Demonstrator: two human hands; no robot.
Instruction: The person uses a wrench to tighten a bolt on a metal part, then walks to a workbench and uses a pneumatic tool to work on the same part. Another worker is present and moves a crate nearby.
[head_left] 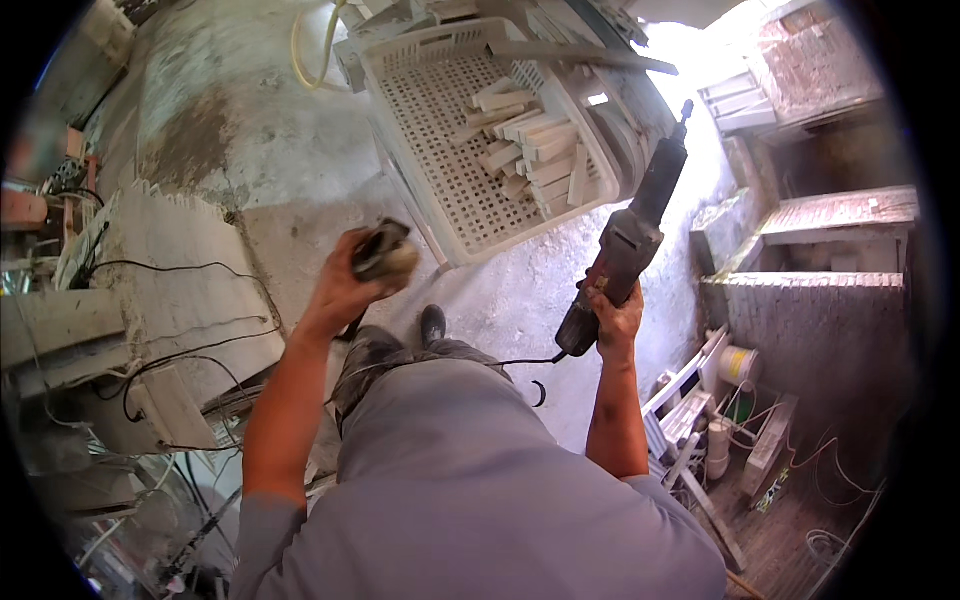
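My right hand (617, 318) is closed round the rear body of a dark die grinder (632, 240). Its long black nose points up and away to the right, with a thin shank at the tip. A black cord (530, 361) trails from its rear end toward my waist. In my left hand (345, 285) is a rounded, dark and tan object (388, 255), gripped from its left side; blur hides its exact kind. The two hands are well apart, both in front of my body and above the floor.
Ahead stands a white perforated plastic crate (420, 215) holding several pale strips (535, 140). Black cables (175, 266) lie over dusty boards on the left. To the right are a ledge (810, 285), a white bucket (738, 366) and loose pale slats (690, 415).
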